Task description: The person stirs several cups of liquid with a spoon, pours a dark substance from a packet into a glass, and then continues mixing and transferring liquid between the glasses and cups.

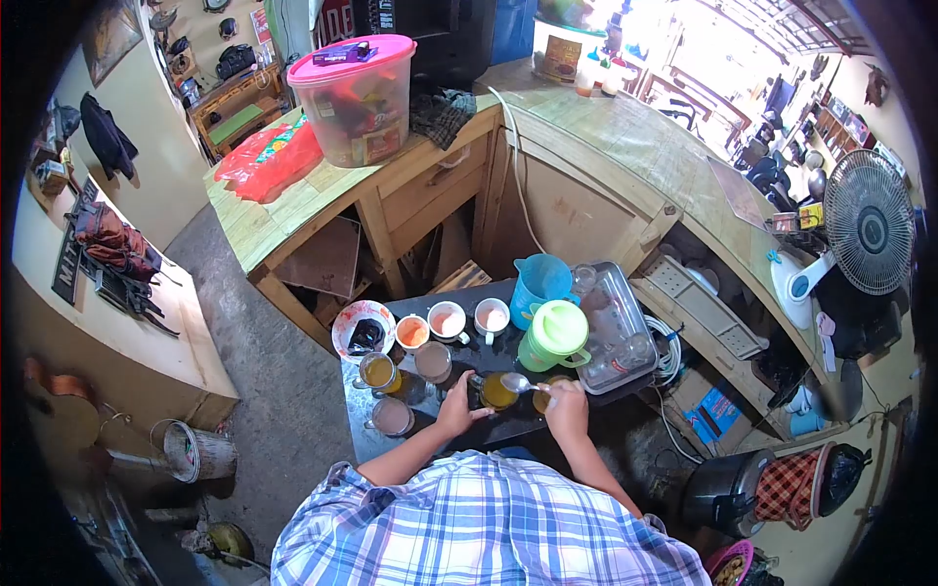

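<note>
My left hand [457, 405] grips a glass of amber drink [497, 392] on the dark table [362, 439]. My right hand [565, 402] holds a metal spoon [518, 383] whose bowl hovers over that glass. Another glass with amber liquid [541, 398] sits partly hidden beside my right hand. A green lidded jug [555, 335] and a blue jug [540, 282] stand just beyond.
Several cups and glasses of brown and orange drinks [432, 359] and a bowl with dark contents [363, 330] fill the table's left. A clear tray of glasses [616, 332] lies right. Behind are a wooden counter [625, 146], a pink-lidded tub [356, 98] and a fan [868, 223].
</note>
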`<state>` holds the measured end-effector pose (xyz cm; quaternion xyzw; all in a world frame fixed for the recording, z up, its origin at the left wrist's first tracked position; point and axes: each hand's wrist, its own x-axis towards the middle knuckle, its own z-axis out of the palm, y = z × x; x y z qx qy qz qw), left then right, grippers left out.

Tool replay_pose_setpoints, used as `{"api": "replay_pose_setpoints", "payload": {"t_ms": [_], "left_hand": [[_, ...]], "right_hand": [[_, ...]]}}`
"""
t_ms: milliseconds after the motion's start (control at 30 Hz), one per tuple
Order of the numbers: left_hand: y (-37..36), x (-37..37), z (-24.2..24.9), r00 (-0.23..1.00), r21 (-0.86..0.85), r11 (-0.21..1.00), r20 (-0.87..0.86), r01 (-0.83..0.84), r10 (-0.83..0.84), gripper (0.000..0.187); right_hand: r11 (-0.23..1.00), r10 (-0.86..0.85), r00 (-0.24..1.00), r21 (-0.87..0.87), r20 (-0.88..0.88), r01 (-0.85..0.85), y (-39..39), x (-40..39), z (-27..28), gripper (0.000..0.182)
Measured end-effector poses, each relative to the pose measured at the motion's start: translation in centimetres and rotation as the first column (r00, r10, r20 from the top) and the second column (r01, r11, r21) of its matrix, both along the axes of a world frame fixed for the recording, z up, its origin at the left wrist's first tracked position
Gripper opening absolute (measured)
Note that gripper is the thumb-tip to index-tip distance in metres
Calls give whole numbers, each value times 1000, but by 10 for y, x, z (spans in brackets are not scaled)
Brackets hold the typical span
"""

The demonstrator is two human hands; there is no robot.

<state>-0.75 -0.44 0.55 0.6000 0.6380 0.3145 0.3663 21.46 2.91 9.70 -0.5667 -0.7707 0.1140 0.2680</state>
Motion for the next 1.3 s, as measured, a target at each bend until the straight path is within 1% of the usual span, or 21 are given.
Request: {"api": "replay_pose_setpoints", "payload": {"t_ms": [100,167,267,333,400,500,533,600,767,833,867,900,933,967,1033,1100,1133,1200,1233,1267,1300], "left_hand": [[0,2,2,1000,-17,1000,-10,-1,1,90],[0,1,1,1000,64,998,17,-2,1,91],[1,-2,-16,1000,7,1000,25,17,-17,90],[2,-1,-12,1000,-5,1000,-8,15,-15,90],[2,2,-7,1000,-15,1000,-12,-16,16,91],[4,7,-7,999,-34,999,-13,-32,31,93],[5,9,-4,1000,-35,999,-11,-26,26,93],[10,16,0,998,-109,993,-43,-52,48,94],[22,24,-7,994,-51,998,-110,-27,21,101],[23,24,-2,992,-25,999,-121,-35,32,104],[22,23,1,992,-158,987,-127,-40,20,106],[19,21,9,991,-289,956,-132,-47,9,109],[14,18,19,991,-290,956,-132,-53,15,109],[8,15,29,988,-268,962,-154,-42,0,103],[1,1,56,984,-249,968,-179,-38,-8,98],[13,-33,94,935,-548,759,164,351,-314,75],[14,-52,117,857,-561,672,461,484,-231,59],[27,-100,147,721,-464,649,665,603,-194,46],[33,-122,153,715,-417,743,690,523,-115,40],[39,-140,155,814,-386,873,581,297,-20,30],[50,-168,129,836,-306,951,533,45,132,24]], "right_hand": [[999,40,998,25,-47,-39,7,-29,-9,22],[997,77,992,25,-101,-75,5,-37,-16,22],[984,155,985,-75,-72,-160,-14,-35,1,24],[987,70,997,-140,-44,-76,-26,-18,9,25],[996,25,999,-86,-32,-28,-32,5,10,28],[989,-53,963,-147,-264,15,-38,32,6,29],[989,-59,963,-148,-262,20,-40,35,5,29],[939,-249,871,-326,-424,110,-44,40,5,29],[899,-326,773,-432,-545,75,-48,39,-5,27],[854,-405,616,-521,-675,-9,-48,35,-4,27],[854,-402,618,-520,-675,-12,-48,36,-1,27],[797,-480,537,-601,-694,-63,-49,35,7,28],[732,-558,454,-669,-695,-124,-49,35,12,30],[731,-556,457,-670,-694,-130,-48,36,14,30],[676,-664,170,-682,-728,-279,-46,37,15,31],[673,-671,141,-677,-728,-297,-45,38,20,30],[673,-677,108,-672,-728,-308,-45,39,21,29],[673,-674,117,-671,-730,-310,-45,41,21,30],[676,-672,112,-668,-732,-311,-46,42,24,30],[679,-670,107,-665,-735,-311,-48,42,26,30],[677,-674,106,-668,-731,-307,-49,43,26,30]]}}
